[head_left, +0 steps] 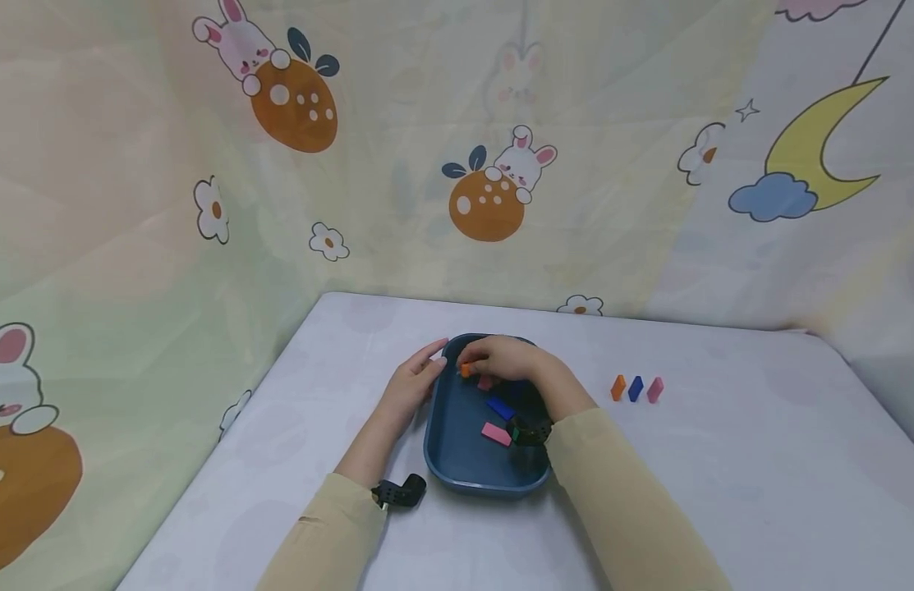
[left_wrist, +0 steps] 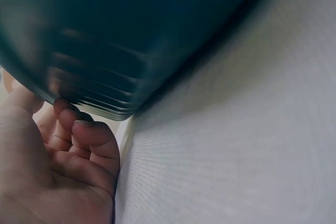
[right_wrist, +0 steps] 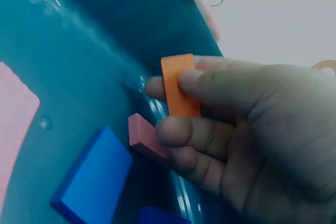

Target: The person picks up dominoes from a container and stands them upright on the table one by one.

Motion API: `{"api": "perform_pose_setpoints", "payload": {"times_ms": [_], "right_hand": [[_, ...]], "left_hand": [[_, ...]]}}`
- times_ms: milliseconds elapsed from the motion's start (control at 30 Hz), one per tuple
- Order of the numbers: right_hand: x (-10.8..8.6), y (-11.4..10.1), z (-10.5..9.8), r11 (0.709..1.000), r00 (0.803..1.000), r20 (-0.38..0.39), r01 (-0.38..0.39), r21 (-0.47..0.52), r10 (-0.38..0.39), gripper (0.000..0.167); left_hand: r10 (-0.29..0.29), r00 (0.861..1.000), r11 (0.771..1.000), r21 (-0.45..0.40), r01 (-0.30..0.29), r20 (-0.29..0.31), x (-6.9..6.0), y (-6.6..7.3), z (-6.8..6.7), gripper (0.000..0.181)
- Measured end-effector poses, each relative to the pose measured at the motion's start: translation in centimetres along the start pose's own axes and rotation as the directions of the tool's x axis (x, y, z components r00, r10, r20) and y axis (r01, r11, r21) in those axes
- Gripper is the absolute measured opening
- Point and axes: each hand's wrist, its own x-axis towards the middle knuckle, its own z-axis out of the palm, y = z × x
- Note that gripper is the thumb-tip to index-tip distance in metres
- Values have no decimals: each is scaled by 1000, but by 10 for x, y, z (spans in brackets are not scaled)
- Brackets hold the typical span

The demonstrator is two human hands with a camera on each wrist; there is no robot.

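My right hand (head_left: 504,359) is inside the dark blue tray (head_left: 457,455) at its far left part, pinching an orange block (head_left: 466,371). In the right wrist view, thumb and fingers hold the orange block (right_wrist: 178,85) upright, beside a pink block (right_wrist: 147,139) leaning near the tray wall and a blue block (right_wrist: 94,178). My left hand (head_left: 412,382) grips the tray's left rim; the left wrist view has the left hand (left_wrist: 68,166) with curled fingers against the tray's outer wall (left_wrist: 131,14). A pink block (head_left: 497,434) and a blue block (head_left: 500,408) lie on the tray floor.
Right of the tray, an orange block (head_left: 618,388), a blue block (head_left: 636,389) and a pink block (head_left: 655,390) stand upright in a row on the white table (head_left: 760,484). Patterned cloth (head_left: 397,271) hangs behind the table and at its left.
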Motion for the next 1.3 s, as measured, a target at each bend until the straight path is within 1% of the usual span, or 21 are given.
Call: {"api": "perform_pose_setpoints", "payload": {"times_ms": [100, 167, 267, 433, 533, 667, 767, 900, 1000, 1100, 1200, 1300], "right_hand": [[-5, -1, -4, 999, 1000, -1, -10, 33, 10, 17], [-9, -1, -7, 998, 1000, -5, -7, 68, 8, 13], [-17, -2, -14, 993, 1000, -17, 10, 120, -8, 9], [-31, -1, -26, 983, 997, -49, 72, 169, -64, 14], [-39, 3, -32, 980, 994, -80, 85, 182, -72, 20], [-54, 12, -42, 982, 990, -139, 49, 180, -24, 32], [-69, 22, -48, 985, 982, -189, 24, 171, 9, 31], [-90, 38, -54, 986, 965, -256, -8, 168, 51, 29], [-107, 51, -57, 983, 953, -287, -46, 180, 97, 31], [-127, 61, -61, 972, 940, -300, -99, 212, 161, 40], [-147, 69, -64, 954, 920, -305, -171, 247, 245, 47], [-166, 80, -68, 941, 902, -326, -196, 274, 283, 49]], "left_hand": [[4, 1000, 1000, -1, -4, 3, 0, 0, 1, 35], [5, 1000, 1000, -4, -5, 2, 0, 0, 2, 35], [6, 1000, 1000, 1, -6, -2, 2, -1, 2, 36], [6, 1000, 1000, 18, -6, -8, 4, -4, 2, 36], [11, 1000, 1000, 15, -11, -17, 4, -6, 2, 38], [21, 999, 1000, 11, -21, -27, 3, -7, 2, 37], [22, 999, 1000, 22, -21, -32, 3, -6, 2, 35], [23, 999, 999, 26, -22, -26, 3, -6, 0, 35], [22, 1000, 1000, 18, -22, -19, 4, -7, 0, 36], [18, 1000, 1000, 9, -17, -22, 5, -8, 1, 37], [13, 999, 1000, 7, -13, -29, 6, -9, 1, 37], [17, 999, 1000, 15, -16, -32, 6, -8, 2, 37]]}}
